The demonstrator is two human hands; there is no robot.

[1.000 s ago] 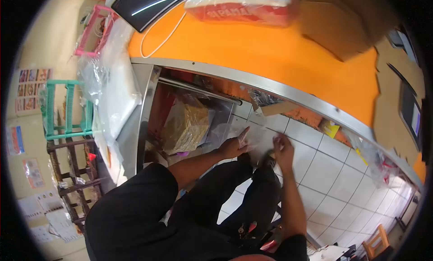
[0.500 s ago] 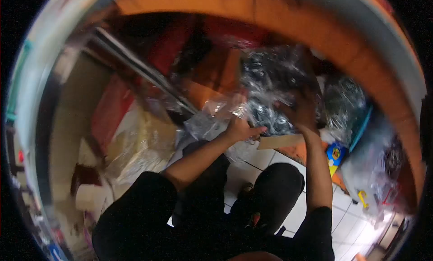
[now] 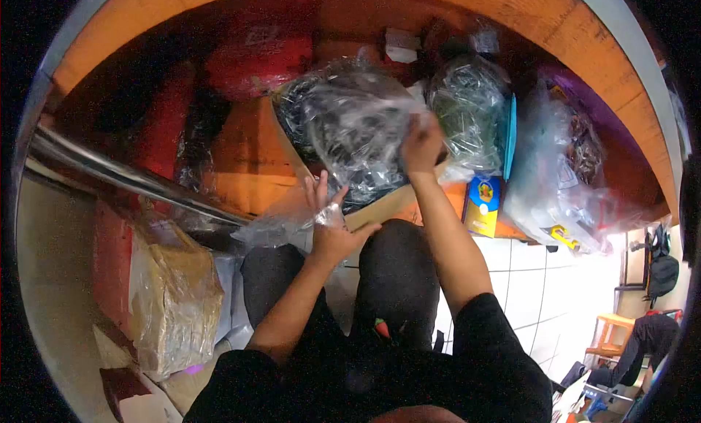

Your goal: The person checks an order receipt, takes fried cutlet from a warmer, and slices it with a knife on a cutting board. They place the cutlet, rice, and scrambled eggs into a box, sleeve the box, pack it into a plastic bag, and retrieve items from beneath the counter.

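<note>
A clear plastic bag of dark items (image 3: 358, 123) lies in an open cardboard box (image 3: 383, 207) whose near flap shows toward me. My right hand (image 3: 423, 145) is at the bag's right side, touching the plastic, its fingers smeared by motion. Just in front of the bag's near left corner, my left hand (image 3: 332, 233) has its fingers spread. A shiny bit of clear plastic shows across those fingers. Loose clear plastic (image 3: 277, 218) lies to the left of this hand, over the edge near my knee.
To the right are another plastic-wrapped bundle (image 3: 467, 109), a blue and yellow box (image 3: 482, 206) and a filled plastic bag (image 3: 555, 167). A metal tube (image 3: 131, 171) slants along the left. Below it stands a plastic-wrapped carton (image 3: 175, 306). A red package (image 3: 255, 58) lies at the back.
The view has turned, so the box and bag appear farther left. My left hand's fingers have spread upward. My right hand has gone from the bag's top to its right side.
</note>
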